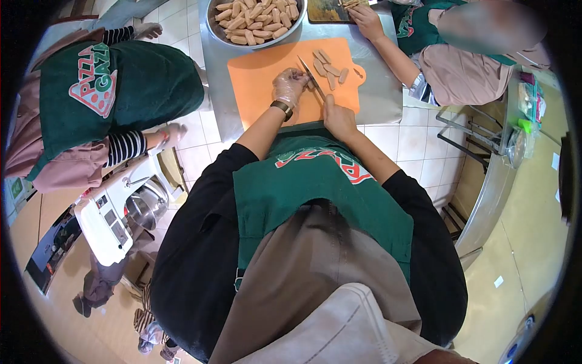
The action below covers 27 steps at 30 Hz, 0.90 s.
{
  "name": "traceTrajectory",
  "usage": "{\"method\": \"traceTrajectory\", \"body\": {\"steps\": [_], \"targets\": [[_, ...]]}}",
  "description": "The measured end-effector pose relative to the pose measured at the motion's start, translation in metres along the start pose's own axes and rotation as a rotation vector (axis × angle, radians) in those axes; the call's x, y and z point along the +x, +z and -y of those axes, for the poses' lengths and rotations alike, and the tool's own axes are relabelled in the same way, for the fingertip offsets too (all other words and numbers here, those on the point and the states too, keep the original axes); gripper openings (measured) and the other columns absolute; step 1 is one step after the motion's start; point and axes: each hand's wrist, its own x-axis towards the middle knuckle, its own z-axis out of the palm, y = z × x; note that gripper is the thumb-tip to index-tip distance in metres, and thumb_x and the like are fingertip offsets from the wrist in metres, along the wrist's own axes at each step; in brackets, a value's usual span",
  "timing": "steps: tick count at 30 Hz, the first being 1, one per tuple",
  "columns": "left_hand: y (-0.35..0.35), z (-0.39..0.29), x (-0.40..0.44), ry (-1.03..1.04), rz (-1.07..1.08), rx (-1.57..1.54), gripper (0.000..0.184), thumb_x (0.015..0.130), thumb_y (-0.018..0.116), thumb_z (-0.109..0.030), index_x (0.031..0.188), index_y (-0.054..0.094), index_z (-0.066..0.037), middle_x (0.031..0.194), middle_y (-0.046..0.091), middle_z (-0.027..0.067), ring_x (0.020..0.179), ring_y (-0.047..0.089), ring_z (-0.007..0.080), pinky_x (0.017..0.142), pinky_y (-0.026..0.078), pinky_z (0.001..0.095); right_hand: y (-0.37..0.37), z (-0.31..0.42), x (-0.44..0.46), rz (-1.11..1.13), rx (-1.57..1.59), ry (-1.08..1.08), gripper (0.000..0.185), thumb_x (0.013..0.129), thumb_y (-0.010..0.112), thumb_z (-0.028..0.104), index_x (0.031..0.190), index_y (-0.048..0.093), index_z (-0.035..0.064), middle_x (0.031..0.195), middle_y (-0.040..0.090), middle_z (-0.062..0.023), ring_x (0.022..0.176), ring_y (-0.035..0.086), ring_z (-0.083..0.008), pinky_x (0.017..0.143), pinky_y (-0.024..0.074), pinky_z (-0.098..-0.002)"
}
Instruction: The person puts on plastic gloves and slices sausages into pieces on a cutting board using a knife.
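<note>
My right hand is closed round the handle of a knife, whose blade points away from me over the orange cutting board. Beside the blade, my left hand, in a clear plastic glove with a watch at the wrist, has its fingers pinched together. Whatever lies between those fingertips is too small to make out. Several cut sausage pieces are scattered on the board, right of the blade. Beyond the board's far edge stands a metal bowl heaped with short sausages.
A metal table carries the board and bowl. At the far right, a co-worker's hand touches food on a dark cutting board. Another person in a green apron stands at left, near a white stand mixer.
</note>
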Motion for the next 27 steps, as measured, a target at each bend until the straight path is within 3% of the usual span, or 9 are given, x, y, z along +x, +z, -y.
{"method": "traceTrajectory", "body": {"steps": [15, 17, 20, 22, 23, 25, 27], "targets": [[0.003, 0.013, 0.012, 0.071, 0.017, 0.007, 0.013, 0.078, 0.070, 0.001, 0.088, 0.062, 0.003, 0.076, 0.063, 0.0065, 0.065, 0.060, 0.0110, 0.057, 0.053, 0.0240, 0.010, -0.010, 0.012, -0.032, -0.009, -0.035, 0.018, 0.090, 0.046, 0.018, 0.096, 0.039, 0.0031, 0.057, 0.059, -0.0202, 0.053, 0.060, -0.0389, 0.048, 0.0454, -0.0512], [-0.002, 0.016, 0.013, 0.090, 0.024, 0.002, 0.012, 0.077, 0.070, 0.002, 0.087, 0.062, 0.003, 0.076, 0.063, 0.0063, 0.066, 0.060, 0.0110, 0.056, 0.053, 0.0238, 0.008, -0.013, -0.011, 0.101, 0.003, 0.053, 0.018, 0.090, 0.042, 0.018, 0.099, 0.041, 0.0021, 0.065, 0.062, -0.0224, 0.061, 0.063, -0.0403, 0.057, 0.0476, -0.0528], [-0.011, 0.012, 0.004, 0.217, 0.030, 0.069, 0.015, 0.074, 0.072, 0.000, 0.086, 0.063, 0.000, 0.080, 0.063, 0.0069, 0.074, 0.063, 0.0174, 0.061, 0.054, 0.0291, -0.002, -0.013, -0.032, 0.158, -0.039, 0.078, 0.019, 0.091, 0.042, 0.020, 0.099, 0.041, 0.0022, 0.066, 0.063, -0.0219, 0.062, 0.063, -0.0404, 0.059, 0.0470, -0.0535], [-0.023, -0.001, 0.000, 0.832, 0.012, 0.712, 0.017, 0.070, 0.072, -0.005, 0.084, 0.064, -0.005, 0.085, 0.063, 0.0085, 0.083, 0.062, 0.0262, 0.070, 0.052, 0.0368, -0.002, -0.015, -0.028, 0.126, -0.030, 0.076, 0.020, 0.092, 0.042, 0.020, 0.099, 0.041, 0.0024, 0.066, 0.063, -0.0220, 0.063, 0.063, -0.0404, 0.059, 0.0470, -0.0535], [-0.028, -0.006, 0.001, 0.836, 0.013, 0.712, 0.017, 0.070, 0.072, -0.005, 0.084, 0.064, -0.005, 0.085, 0.063, 0.0085, 0.083, 0.062, 0.0262, 0.070, 0.052, 0.0368, -0.002, -0.015, -0.025, 0.099, -0.017, 0.073, 0.020, 0.092, 0.042, 0.021, 0.100, 0.041, 0.0025, 0.066, 0.063, -0.0220, 0.063, 0.063, -0.0405, 0.059, 0.0470, -0.0534], [-0.034, -0.011, 0.007, 1.176, 0.377, 0.706, 0.014, 0.069, 0.071, -0.010, 0.081, 0.065, -0.008, 0.091, 0.062, 0.0093, 0.087, 0.058, 0.0314, 0.077, 0.048, 0.0412, -0.003, -0.019, -0.017, 0.086, -0.004, 0.094, 0.021, 0.092, 0.042, 0.022, 0.100, 0.040, 0.0028, 0.066, 0.063, -0.0220, 0.063, 0.063, -0.0407, 0.058, 0.0470, -0.0533], [-0.040, -0.013, 0.009, 1.186, 0.445, 0.858, 0.013, 0.070, 0.071, -0.010, 0.082, 0.064, -0.008, 0.088, 0.062, 0.0088, 0.086, 0.058, 0.0306, 0.077, 0.048, 0.0411, -0.002, -0.021, -0.013, 0.075, 0.013, 0.112, 0.021, 0.092, 0.041, 0.022, 0.101, 0.040, 0.0030, 0.066, 0.063, -0.0219, 0.063, 0.063, -0.0409, 0.058, 0.0470, -0.0532]]}}
